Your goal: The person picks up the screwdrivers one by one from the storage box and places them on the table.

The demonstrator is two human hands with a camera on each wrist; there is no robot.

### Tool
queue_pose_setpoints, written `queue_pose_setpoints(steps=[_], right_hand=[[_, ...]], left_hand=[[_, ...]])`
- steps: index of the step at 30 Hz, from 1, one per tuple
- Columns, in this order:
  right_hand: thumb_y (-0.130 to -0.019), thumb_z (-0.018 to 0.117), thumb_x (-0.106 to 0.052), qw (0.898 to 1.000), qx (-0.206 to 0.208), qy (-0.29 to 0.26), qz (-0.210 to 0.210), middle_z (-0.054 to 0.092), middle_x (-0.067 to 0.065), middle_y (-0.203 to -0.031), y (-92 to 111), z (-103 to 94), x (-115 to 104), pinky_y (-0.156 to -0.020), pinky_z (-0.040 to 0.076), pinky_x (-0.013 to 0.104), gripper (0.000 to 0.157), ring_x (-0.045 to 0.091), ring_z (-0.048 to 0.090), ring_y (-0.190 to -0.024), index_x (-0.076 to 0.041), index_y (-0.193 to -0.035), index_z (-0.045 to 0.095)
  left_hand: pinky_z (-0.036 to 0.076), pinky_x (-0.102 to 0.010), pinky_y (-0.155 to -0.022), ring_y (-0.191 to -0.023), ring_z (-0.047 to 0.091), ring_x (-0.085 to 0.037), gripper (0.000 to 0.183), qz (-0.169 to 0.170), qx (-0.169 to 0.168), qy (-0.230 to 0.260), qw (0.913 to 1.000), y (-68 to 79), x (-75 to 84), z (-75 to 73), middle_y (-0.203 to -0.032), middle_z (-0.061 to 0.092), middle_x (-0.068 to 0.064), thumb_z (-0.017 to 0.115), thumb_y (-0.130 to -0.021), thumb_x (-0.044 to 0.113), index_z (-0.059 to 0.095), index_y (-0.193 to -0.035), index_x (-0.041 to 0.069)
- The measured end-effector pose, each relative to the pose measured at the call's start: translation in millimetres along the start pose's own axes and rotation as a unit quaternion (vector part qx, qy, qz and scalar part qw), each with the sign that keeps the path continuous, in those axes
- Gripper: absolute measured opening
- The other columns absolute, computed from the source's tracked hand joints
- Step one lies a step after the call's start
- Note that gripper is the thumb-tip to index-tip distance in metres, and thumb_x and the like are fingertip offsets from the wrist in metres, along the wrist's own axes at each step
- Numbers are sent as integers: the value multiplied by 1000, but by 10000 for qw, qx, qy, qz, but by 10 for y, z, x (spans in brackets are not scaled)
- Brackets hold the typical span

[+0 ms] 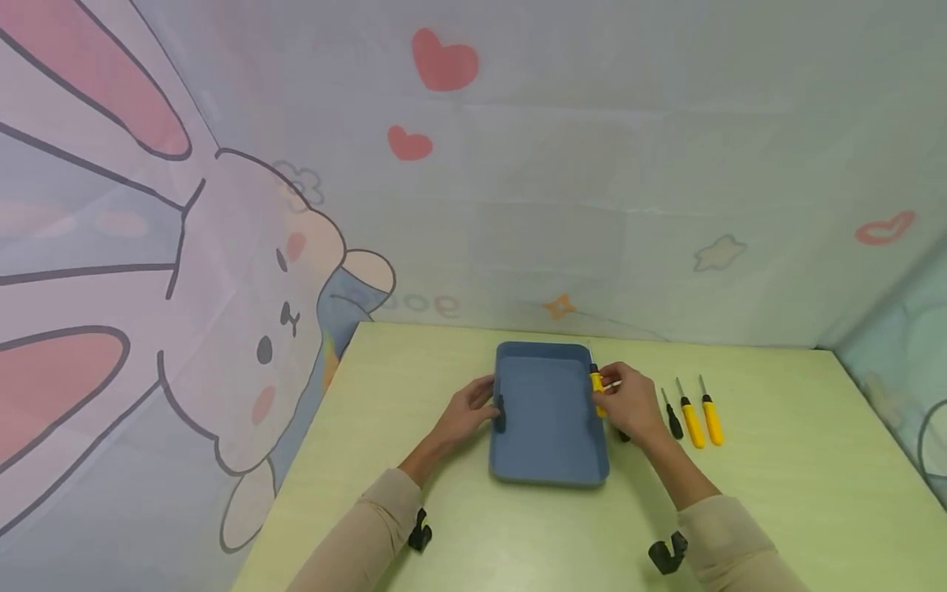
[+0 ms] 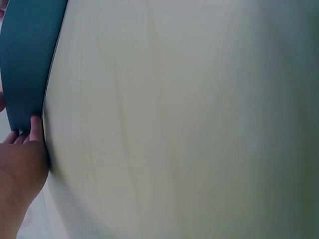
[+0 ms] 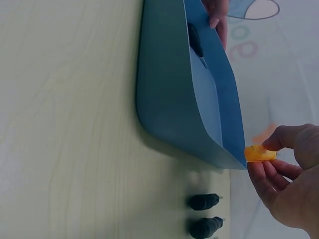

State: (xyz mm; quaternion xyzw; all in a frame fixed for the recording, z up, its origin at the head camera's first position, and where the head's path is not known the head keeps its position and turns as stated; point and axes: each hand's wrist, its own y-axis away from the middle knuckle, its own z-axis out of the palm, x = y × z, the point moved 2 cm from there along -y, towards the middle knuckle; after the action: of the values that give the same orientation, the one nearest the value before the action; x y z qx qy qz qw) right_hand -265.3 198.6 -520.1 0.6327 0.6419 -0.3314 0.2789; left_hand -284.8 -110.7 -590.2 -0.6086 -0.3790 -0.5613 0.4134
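Observation:
A blue rectangular tray (image 1: 549, 477) sits on the table. My left hand (image 1: 468, 411) grips its left wall, with fingers outside and thumb at the rim; the left wrist view shows this hand (image 2: 25, 164) against the tray's outer side (image 2: 30, 55). Inside the tray, along the left wall, lies a black-handled screwdriver (image 3: 195, 41). Over the right rim, my right hand (image 1: 629, 403) pinches a yellow-handled screwdriver (image 1: 598, 393) with a black collar, its shaft pointing away toward the wall. The right wrist view shows the handle end (image 3: 260, 153) between thumb and fingers.
Right of the tray lie a small black screwdriver (image 1: 673, 423) and two yellow-handled screwdrivers, one nearer (image 1: 692, 426) and one farther right (image 1: 712, 423). Black handles (image 3: 204, 201) show beside the tray. A patterned cloth wall (image 1: 547, 205) stands behind the table (image 1: 784, 460).

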Motion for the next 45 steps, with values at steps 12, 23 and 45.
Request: queue_pose_setpoints(steps=[12,23,45], right_hand=[[-93,72,-6,9999,-38,38,97,67,24,-117,34,-224,130,-77,63,40,40,38,70,-103,7,-129,62],[-92,73,-9,9997,87,193,81,68,25,-117,48,-370,215,-79,63,43,42,40,71,-103,8,-129,62],[-93,70,-8,9994,190,263,112,66,27,-119,114,-525,347,-78,63,45,42,42,70,-104,9,-131,61]], left_hand=[[37,-50,-123,-154,35,-40,65,-49,28,16,10000,7,10,11,-165,37,-28,58,-98,-12,35,-159,-10],[38,-48,-122,-154,35,-41,65,20,-42,-32,10000,-21,32,8,-164,36,-30,58,-98,-11,34,-158,-12],[36,-51,-123,-154,34,-42,64,-9,-16,59,10000,-1,12,9,-164,36,-31,57,-98,-12,35,-158,-12]])
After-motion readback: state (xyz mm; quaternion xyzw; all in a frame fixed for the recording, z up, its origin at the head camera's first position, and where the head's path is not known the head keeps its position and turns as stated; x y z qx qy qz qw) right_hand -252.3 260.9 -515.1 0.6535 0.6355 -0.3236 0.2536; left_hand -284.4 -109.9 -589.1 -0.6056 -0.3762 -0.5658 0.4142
